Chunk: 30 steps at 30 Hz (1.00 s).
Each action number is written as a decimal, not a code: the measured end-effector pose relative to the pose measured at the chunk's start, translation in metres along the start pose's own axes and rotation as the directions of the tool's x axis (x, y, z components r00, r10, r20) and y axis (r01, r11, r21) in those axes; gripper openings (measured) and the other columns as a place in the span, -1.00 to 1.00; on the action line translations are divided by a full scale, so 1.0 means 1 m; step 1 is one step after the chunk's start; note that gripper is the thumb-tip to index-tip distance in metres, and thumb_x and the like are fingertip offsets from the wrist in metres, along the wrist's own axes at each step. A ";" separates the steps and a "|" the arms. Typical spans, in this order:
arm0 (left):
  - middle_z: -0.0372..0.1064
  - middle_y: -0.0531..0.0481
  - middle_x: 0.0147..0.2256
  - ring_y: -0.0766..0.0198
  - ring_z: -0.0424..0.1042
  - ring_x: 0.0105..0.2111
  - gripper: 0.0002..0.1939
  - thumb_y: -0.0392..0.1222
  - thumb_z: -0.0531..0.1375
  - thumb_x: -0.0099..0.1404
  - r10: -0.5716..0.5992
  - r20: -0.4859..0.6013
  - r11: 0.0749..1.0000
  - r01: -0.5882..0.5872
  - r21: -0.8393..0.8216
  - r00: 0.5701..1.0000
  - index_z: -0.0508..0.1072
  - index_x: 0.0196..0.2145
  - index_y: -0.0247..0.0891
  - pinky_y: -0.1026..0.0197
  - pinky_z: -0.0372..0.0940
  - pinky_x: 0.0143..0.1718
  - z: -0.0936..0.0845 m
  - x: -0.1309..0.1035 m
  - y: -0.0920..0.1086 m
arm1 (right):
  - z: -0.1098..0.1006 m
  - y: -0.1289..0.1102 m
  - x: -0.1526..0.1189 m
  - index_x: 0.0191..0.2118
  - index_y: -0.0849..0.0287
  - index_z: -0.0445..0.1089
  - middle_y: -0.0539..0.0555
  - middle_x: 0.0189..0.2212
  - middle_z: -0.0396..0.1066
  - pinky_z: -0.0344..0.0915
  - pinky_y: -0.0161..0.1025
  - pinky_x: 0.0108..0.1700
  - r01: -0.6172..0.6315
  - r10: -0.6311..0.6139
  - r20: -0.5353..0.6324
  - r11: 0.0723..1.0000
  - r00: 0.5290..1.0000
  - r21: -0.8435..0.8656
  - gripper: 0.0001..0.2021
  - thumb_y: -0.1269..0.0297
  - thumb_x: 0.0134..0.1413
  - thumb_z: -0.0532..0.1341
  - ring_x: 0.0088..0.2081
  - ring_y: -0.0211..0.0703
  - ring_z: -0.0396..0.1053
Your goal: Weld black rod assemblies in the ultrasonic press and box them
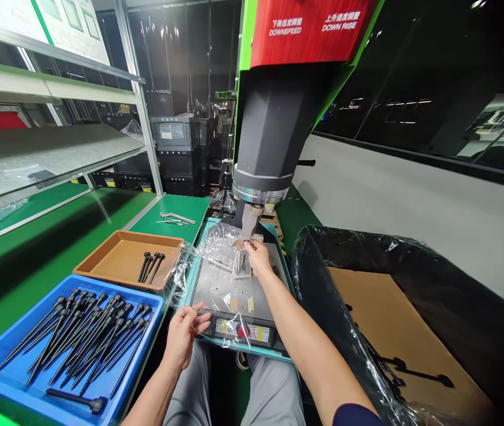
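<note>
My right hand point(258, 258) is at the fixture below the machine's metal horn point(249, 221), its fingers pinched together; what they grip is too small to make out. Clear plastic film point(220, 241) lies over the machine's grey base plate point(216, 290). Near the front left corner of the base, my left hand point(186, 329) is raised with its fingers apart and slightly curled, holding nothing visible. A blue tray point(149, 296) on the left holds several black long-stemmed parts point(96, 322). Behind it, a brown tray point(121, 239) holds several more point(149, 266).
The machine's dark head point(274, 130) hangs above my right hand. A red button point(242, 331) is on the base's front. At the right stands a bin lined with black plastic point(318, 278), with cardboard and black parts inside. A wrench point(177, 217) lies on the green table point(199, 207).
</note>
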<state>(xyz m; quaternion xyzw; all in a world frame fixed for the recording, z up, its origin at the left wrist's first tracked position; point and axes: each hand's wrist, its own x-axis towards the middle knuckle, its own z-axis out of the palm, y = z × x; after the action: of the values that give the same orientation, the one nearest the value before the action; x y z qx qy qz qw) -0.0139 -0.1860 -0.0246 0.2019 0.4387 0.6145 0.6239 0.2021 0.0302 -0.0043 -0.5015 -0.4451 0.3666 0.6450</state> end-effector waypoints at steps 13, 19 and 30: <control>0.44 -0.25 0.00 0.05 0.56 -0.25 -0.57 -0.05 0.45 -0.04 -0.017 -0.020 1.000 0.017 0.007 1.000 0.29 -0.48 -0.32 0.17 0.48 -0.29 -0.003 0.002 -0.002 | -0.005 -0.007 -0.004 -0.25 0.17 0.50 0.06 -0.25 0.52 0.30 -0.24 -0.18 -0.218 0.217 0.031 0.957 0.976 0.193 -0.67 0.23 -0.27 0.39 -0.19 -0.04 0.42; 0.43 -0.27 0.01 0.02 0.56 -0.24 -0.56 -0.03 0.45 -0.06 -0.031 -0.025 0.999 0.032 0.042 0.999 0.29 -0.48 -0.31 0.14 0.48 -0.29 -0.006 0.003 -0.006 | -0.016 -0.016 0.015 -0.32 0.20 0.46 0.14 -0.29 0.53 0.32 -0.31 -0.45 -0.453 0.477 0.013 0.826 0.879 0.335 -0.60 -0.01 0.22 0.06 -0.34 -0.13 0.46; 0.46 -0.21 -0.03 0.03 0.55 -0.23 -0.61 -0.02 0.41 -0.01 -0.023 -0.040 0.997 0.026 0.079 0.999 0.30 -0.49 -0.28 0.12 0.46 -0.26 -0.014 0.006 -0.009 | -0.027 -0.019 0.048 -0.30 0.17 0.33 -0.01 -0.54 0.47 0.40 -0.37 -0.47 -0.492 0.561 -0.075 0.775 0.824 0.398 -0.92 0.35 0.19 0.26 -0.52 -0.24 0.46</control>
<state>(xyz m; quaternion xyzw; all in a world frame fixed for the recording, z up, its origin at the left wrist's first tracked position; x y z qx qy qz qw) -0.0205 -0.1861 -0.0405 0.2090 0.4772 0.5928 0.6141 0.2437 0.0615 0.0211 -0.5114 -0.1476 0.5587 0.6360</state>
